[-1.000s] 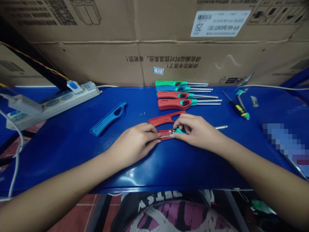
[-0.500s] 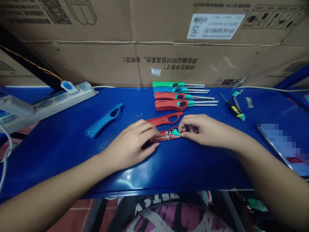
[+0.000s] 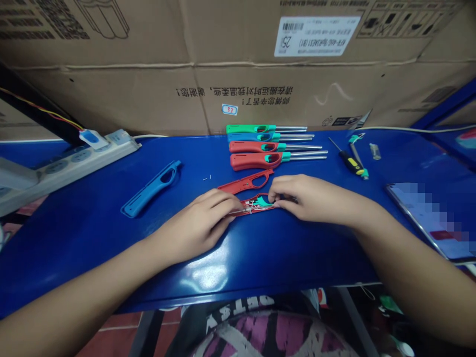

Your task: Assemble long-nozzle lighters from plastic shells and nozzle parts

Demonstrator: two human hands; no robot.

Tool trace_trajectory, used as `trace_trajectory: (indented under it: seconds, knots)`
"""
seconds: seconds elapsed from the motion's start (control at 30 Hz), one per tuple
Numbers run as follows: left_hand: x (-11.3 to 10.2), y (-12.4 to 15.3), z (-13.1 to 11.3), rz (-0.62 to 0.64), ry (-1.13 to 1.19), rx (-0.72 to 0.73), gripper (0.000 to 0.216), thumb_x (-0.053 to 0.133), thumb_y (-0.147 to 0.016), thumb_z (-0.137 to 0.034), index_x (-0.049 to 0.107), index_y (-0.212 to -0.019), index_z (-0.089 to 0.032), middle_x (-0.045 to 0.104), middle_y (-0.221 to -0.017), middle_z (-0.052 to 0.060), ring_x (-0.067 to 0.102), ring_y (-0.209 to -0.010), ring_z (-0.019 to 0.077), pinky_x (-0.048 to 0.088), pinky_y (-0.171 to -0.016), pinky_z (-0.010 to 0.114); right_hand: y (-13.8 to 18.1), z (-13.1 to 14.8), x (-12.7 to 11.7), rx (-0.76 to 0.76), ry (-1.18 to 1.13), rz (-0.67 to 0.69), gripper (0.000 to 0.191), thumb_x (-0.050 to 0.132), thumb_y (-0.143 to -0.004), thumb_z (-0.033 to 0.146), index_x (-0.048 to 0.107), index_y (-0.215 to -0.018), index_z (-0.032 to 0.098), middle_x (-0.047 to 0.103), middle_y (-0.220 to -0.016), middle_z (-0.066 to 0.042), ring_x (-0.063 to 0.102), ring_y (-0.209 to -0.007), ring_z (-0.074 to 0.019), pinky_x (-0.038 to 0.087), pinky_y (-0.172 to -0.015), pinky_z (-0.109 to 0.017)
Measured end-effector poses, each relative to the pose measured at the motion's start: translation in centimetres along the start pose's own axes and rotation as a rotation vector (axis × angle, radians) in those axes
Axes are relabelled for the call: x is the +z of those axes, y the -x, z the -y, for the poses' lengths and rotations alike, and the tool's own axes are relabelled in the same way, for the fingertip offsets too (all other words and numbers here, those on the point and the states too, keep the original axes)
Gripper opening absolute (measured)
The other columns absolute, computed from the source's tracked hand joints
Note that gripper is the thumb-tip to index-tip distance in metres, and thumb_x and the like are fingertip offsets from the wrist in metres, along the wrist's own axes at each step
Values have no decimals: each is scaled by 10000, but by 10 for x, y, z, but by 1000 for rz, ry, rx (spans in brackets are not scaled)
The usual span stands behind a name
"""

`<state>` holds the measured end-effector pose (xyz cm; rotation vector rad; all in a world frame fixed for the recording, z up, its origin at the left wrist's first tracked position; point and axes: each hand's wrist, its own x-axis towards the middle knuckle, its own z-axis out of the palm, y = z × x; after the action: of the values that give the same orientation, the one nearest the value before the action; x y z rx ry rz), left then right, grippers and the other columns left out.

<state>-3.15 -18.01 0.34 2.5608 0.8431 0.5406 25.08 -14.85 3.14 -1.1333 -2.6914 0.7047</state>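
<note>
An opened red lighter half [image 3: 256, 204] with a teal trigger and thin wires lies on the blue table [image 3: 260, 248]. My left hand [image 3: 203, 223] rests on its handle end, fingers curled and pressing it down. My right hand [image 3: 303, 198] pinches the lighter at the teal trigger, covering the tube end. Just behind lies the loose red cover shell [image 3: 245, 182].
Several finished lighters [image 3: 275, 146] lie in a row at the back. A blue shell [image 3: 150, 189] lies left, a power strip [image 3: 67, 161] far left. A screwdriver [image 3: 347, 158] and a phone [image 3: 433, 218] are on the right. Cardboard boxes [image 3: 238, 64] stand behind.
My right hand slid right along the lighter half, uncovering the teal trigger and wires. My left hand stayed on the handle end. The view shifted a little to the right.
</note>
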Motion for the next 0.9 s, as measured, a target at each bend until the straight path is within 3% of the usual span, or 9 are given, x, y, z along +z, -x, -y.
trace_trajectory:
  seconds: [0.37,0.43,0.53,0.63,0.77,0.9]
  knots:
    - [-1,-1,-2,-6,32,-10,280,512,-1016,-160,611,-1276,-196,669,-1190,76,585,-1137,205,509,-997,375,1,-5,-3,-44,-90,-33,135,595,-880,114,693,-942,181,679,-962,-45,615,-799,-153,471,-681,-274]
    - [-2,0,-1,-7,39,-15,275,514,-1015,-161,612,-1270,-194,669,-1187,78,585,-1135,205,510,-997,378,1,-5,-4,-82,-83,-80,140,600,-898,155,685,-1001,195,669,-1039,-57,627,-875,-172,500,-753,-300]
    - [-2,1,0,-9,44,-13,273,520,-1011,-157,613,-1265,-193,669,-1184,80,584,-1135,207,508,-997,380,-1,-6,1,-89,10,-190,245,541,-939,162,667,-1140,224,633,-1190,-86,623,-1054,-221,503,-910,-370]
    - [-2,1,-1,-12,46,-7,274,519,-1004,-147,618,-1255,-196,671,-1186,85,588,-1131,215,509,-990,386,-7,-10,12,-21,196,-240,307,494,-950,141,655,-1196,230,588,-1269,-108,610,-1099,-252,512,-886,-386]
    - [-3,-1,-4,-6,38,-4,268,523,-989,-145,630,-1230,-197,682,-1154,88,607,-1097,225,522,-962,395,-12,-14,21,-8,183,-257,156,529,-955,184,648,-1051,216,582,-1178,-96,607,-1018,-232,513,-829,-357]
    - [-5,-2,-6,-59,-14,-11,252,566,-977,-193,629,-1222,-193,681,-1180,89,610,-1117,234,515,-984,412,-12,-9,17,-65,63,-340,32,595,-932,189,610,-957,202,605,-1058,-77,577,-1015,-224,486,-881,-358]
